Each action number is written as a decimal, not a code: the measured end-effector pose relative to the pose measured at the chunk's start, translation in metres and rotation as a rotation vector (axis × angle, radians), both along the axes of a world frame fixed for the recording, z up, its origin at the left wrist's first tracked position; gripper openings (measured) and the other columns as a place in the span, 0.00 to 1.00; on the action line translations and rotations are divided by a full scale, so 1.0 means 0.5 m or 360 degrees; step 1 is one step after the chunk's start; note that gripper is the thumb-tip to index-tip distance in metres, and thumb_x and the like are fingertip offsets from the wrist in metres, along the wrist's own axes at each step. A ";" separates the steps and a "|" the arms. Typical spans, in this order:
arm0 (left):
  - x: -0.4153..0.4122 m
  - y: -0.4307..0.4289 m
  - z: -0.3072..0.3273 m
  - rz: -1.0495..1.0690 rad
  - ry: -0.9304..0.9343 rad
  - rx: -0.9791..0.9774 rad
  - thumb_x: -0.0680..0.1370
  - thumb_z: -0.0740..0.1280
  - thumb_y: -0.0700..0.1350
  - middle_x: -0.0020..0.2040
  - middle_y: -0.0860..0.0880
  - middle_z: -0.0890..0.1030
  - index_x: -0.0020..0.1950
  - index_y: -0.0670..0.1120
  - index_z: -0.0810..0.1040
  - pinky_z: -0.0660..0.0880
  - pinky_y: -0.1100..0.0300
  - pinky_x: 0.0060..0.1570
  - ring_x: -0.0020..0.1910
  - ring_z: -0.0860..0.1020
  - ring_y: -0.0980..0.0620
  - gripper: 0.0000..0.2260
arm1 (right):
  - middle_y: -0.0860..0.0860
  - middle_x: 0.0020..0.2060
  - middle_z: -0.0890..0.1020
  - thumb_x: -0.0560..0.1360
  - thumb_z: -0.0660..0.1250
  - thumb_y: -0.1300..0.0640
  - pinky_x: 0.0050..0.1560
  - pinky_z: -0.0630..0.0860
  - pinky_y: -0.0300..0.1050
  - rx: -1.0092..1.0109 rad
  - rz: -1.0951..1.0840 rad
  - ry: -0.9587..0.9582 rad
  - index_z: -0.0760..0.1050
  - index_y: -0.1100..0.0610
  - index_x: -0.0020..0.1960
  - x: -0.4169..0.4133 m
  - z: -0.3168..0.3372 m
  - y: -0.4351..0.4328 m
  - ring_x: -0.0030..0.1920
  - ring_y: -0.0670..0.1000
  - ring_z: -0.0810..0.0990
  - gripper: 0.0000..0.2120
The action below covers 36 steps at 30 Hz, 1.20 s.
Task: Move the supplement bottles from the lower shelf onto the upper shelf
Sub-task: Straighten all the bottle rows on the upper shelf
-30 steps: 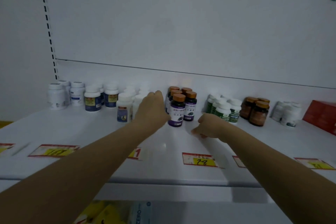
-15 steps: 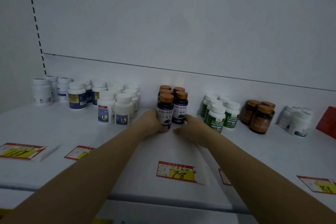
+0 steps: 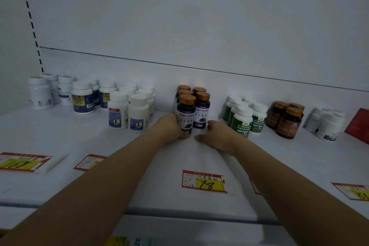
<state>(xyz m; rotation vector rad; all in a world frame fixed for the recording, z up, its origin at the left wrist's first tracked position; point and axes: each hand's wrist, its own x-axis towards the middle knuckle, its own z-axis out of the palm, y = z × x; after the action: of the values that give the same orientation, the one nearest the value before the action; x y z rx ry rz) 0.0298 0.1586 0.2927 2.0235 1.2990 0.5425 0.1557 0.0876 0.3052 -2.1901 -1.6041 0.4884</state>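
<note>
Two hands: both at frame centre, flanking the purple-label bottles.
Left hand (image 3: 173, 128): curled round the front purple bottle (image 3: 186, 114), fingers closed on its lower half.
Right hand (image 3: 217, 136): at 3 o'clock of that bottle, fingers loosely bent, thumb beside the second purple bottle (image 3: 202, 113); touching or not, cannot tell.
Purple cluster: upright on the white shelf (image 3: 60, 138), copper caps, more behind at 12 o'clock.
White bottles (image 3: 127, 114): at 9 o'clock.
Green-label bottles (image 3: 244, 120): at 3 o'clock.
Price tag "78" (image 3: 203, 181): at 6 o'clock, near the shelf edge.
</note>
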 end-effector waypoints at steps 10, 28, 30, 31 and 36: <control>0.018 -0.096 0.025 0.0432 0.0125 0.0283 0.71 0.74 0.41 0.75 0.36 0.60 0.76 0.33 0.47 0.62 0.53 0.72 0.74 0.62 0.41 0.45 | 0.53 0.64 0.77 0.77 0.65 0.54 0.59 0.71 0.40 0.0060 0.0110 -0.0131 0.73 0.57 0.68 -0.004 0.014 -0.097 0.62 0.52 0.76 0.20; 0.262 -0.171 0.051 0.0123 0.0232 -0.0092 0.70 0.75 0.50 0.69 0.43 0.69 0.71 0.41 0.64 0.68 0.59 0.51 0.64 0.71 0.46 0.34 | 0.59 0.68 0.70 0.76 0.67 0.58 0.62 0.75 0.47 0.0031 -0.0178 0.0281 0.59 0.62 0.73 0.315 0.040 -0.169 0.61 0.56 0.76 0.29; 0.272 -0.163 0.044 0.0091 0.0219 -0.0061 0.71 0.74 0.49 0.70 0.44 0.70 0.71 0.42 0.65 0.69 0.59 0.56 0.66 0.71 0.47 0.33 | 0.59 0.69 0.70 0.77 0.65 0.58 0.64 0.71 0.46 0.0013 -0.0059 0.0245 0.60 0.61 0.73 0.314 0.036 -0.165 0.64 0.56 0.73 0.27; 0.279 -0.158 0.041 0.0050 0.0191 -0.0053 0.71 0.74 0.48 0.70 0.45 0.71 0.71 0.43 0.66 0.69 0.58 0.61 0.66 0.71 0.47 0.32 | 0.58 0.69 0.70 0.78 0.64 0.58 0.66 0.69 0.47 0.0019 0.0004 0.0212 0.62 0.60 0.73 0.313 0.032 -0.163 0.66 0.56 0.72 0.25; 0.300 -0.148 0.035 -0.0060 0.0108 -0.0048 0.72 0.73 0.42 0.67 0.44 0.74 0.68 0.43 0.71 0.67 0.58 0.64 0.65 0.73 0.46 0.26 | 0.56 0.69 0.70 0.78 0.63 0.57 0.66 0.67 0.47 0.0030 0.0103 0.0195 0.63 0.55 0.73 0.315 0.024 -0.152 0.67 0.56 0.71 0.24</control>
<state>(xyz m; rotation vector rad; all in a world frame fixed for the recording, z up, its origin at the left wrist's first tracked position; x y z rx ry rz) 0.1798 0.0847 0.3102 2.0534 1.2980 0.4381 0.3131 0.0115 0.3171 -2.0580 -1.6115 0.6113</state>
